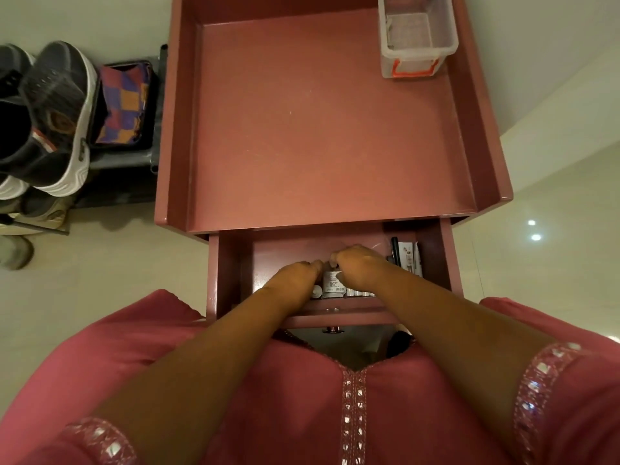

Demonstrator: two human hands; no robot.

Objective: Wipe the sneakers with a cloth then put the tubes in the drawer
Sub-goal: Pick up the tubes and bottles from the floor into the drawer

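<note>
The maroon drawer (228,273) stands pulled out under the cabinet top. Inside, several white and silver tubes (332,286) lie in a row near the drawer's front. My left hand (295,276) and my right hand (359,266) are both down in the drawer, fingers curled over the tubes, touching them from either side. How firmly either hand grips is hidden by the knuckles. Black and white sneakers (57,119) sit on a rack at the left. A purple, orange and pink checked cloth (124,105) lies in a dark tray beside them.
The maroon cabinet top (318,129) has raised sides and holds a clear plastic box (416,38) at its back right. Pens and a packet (406,256) lie at the drawer's right side. More shoes (16,253) stand on the pale floor at left.
</note>
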